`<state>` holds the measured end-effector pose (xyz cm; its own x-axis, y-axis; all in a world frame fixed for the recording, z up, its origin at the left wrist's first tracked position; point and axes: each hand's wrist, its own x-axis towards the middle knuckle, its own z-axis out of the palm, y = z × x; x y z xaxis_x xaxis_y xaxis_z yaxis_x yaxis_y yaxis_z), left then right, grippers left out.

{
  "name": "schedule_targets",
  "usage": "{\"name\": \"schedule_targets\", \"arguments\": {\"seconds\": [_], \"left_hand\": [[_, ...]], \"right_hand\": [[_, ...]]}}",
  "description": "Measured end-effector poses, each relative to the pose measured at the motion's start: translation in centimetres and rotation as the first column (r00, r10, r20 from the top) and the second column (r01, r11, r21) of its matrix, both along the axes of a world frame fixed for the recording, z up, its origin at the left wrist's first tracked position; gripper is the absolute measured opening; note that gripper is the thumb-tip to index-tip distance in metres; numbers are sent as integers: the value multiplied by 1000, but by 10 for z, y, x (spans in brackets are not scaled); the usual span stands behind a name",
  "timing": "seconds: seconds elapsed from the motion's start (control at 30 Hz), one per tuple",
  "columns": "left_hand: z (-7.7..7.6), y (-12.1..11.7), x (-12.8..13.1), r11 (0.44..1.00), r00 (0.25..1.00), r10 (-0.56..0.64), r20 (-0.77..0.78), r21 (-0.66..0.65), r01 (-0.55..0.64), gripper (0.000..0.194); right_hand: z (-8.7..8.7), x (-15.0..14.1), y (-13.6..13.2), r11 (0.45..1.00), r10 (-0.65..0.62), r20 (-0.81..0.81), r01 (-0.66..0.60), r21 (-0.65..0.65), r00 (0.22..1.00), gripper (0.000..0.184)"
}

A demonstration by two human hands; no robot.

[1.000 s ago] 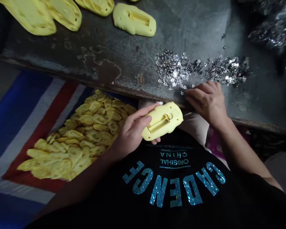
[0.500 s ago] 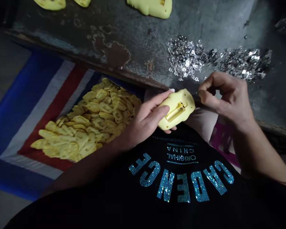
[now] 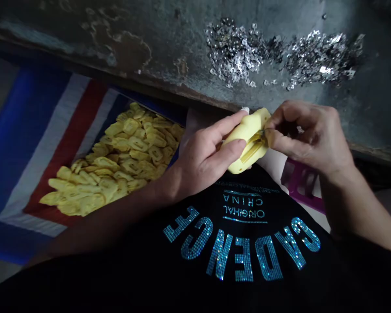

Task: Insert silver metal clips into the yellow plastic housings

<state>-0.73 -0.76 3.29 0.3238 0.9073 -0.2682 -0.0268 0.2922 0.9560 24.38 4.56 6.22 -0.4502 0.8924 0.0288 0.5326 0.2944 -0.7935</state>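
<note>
Many yellow moulded pieces (image 3: 127, 152) lie at 9 o'clock on a striped cloth (image 3: 42, 143). The left hand (image 3: 200, 158) closes around one yellow piece (image 3: 244, 145) at center; the almost closed right hand (image 3: 304, 134) pinches a small metal bit (image 3: 263, 134) at its slot. Loose silver bits (image 3: 276, 52) lie at 1 o'clock.

Smooth, matt yellow plastic casing (image 3: 254, 124); rough, corroded benchtop (image 3: 169, 56), seemingly steel; small glossy metal pieces (image 3: 319, 58).

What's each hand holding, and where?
Left hand grips a yellow moulded piece around its body; right fingers pinch a tiny metal piece at its slot.
</note>
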Motion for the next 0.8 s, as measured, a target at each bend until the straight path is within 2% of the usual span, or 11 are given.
{"name": "schedule_targets", "arguments": {"seconds": [0.23, 0.33, 0.47, 0.63, 0.7, 0.8], "left_hand": [[0, -4, 4, 1000, 999, -16, -45, 9, 16, 68], [0, -3, 4, 1000, 999, -25, -41, -13, 24, 71], [0, 0, 6, 997, 1000, -26, 8, -66, 26, 73], [-2, 0, 12, 988, 992, 28, 127, -156, -8, 69], [-4, 0, 13, 984, 987, 43, 154, -177, -16, 68], [-6, 2, 13, 975, 979, 60, 194, -221, -16, 66]], "right_hand": [[8, -3, -13, 992, -42, 263, 8, 129, 964, 14], [6, -4, -18, 983, -53, 297, -3, 183, 953, 15], [4, -1, -20, 984, -74, 237, 33, 175, 969, 17], [-2, 10, -19, 991, -87, 44, 82, 102, 995, 17], [-4, 13, -21, 987, -100, 17, 97, 128, 995, 12], [-10, 13, -29, 961, -112, 1, 109, 254, 994, 13]]}}
